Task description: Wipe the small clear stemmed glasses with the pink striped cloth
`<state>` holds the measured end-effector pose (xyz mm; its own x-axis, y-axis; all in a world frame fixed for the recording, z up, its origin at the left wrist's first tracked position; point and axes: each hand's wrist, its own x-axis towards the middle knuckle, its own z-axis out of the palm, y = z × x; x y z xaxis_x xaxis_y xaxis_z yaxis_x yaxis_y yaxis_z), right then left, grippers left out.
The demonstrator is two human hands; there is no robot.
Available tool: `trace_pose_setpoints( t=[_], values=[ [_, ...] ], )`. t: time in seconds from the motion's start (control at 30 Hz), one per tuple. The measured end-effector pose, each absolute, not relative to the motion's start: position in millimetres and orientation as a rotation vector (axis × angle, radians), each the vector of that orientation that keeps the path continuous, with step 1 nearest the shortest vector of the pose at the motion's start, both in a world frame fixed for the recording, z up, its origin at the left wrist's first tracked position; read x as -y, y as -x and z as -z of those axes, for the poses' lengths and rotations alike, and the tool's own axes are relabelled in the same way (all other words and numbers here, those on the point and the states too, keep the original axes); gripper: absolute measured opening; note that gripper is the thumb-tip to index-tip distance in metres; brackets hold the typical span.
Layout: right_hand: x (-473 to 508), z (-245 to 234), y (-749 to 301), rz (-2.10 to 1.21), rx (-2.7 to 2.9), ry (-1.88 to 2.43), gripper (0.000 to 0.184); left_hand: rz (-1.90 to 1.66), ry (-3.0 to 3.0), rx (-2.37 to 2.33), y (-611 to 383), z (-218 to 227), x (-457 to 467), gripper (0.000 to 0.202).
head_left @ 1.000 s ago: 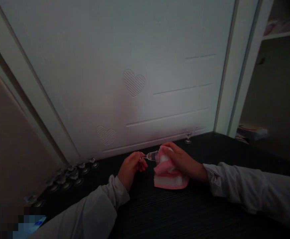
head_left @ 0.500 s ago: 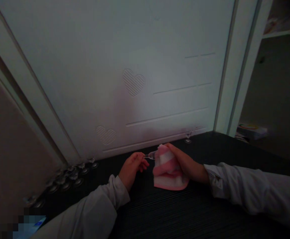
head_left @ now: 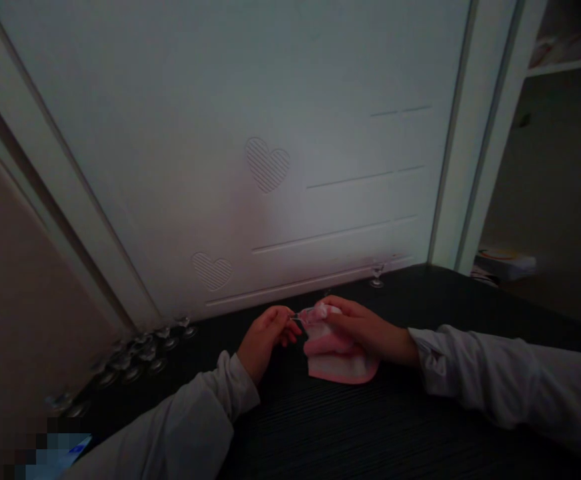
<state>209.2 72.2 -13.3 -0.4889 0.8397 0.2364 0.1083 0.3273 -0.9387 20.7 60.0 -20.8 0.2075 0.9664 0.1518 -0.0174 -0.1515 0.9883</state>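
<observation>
My left hand pinches the stem end of a small clear stemmed glass lying sideways above the dark table. My right hand grips a pink and white striped cloth and presses it over the bowl of the glass, hiding most of it. The lower part of the cloth rests on the table. Both hands sit close together near the white panel with heart shapes.
Several small clear stemmed glasses stand in a cluster at the left along the panel's foot. One more small glass stands alone at the back right. Shelves open at the far right.
My right hand has lowered and pushed the cloth further over the glass, so less of the glass shows. My left hand has stayed at the stem.
</observation>
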Motion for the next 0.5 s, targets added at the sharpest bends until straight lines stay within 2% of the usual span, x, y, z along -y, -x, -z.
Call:
trace_pose_setpoints(
  t=[0.5],
  values=[
    [-73.6, 13.6, -210.0, -1.249, 1.828, 0.901, 0.016, -1.123, -1.557, -0.975, -20.2, 23.5, -61.0, 0.029]
  ],
)
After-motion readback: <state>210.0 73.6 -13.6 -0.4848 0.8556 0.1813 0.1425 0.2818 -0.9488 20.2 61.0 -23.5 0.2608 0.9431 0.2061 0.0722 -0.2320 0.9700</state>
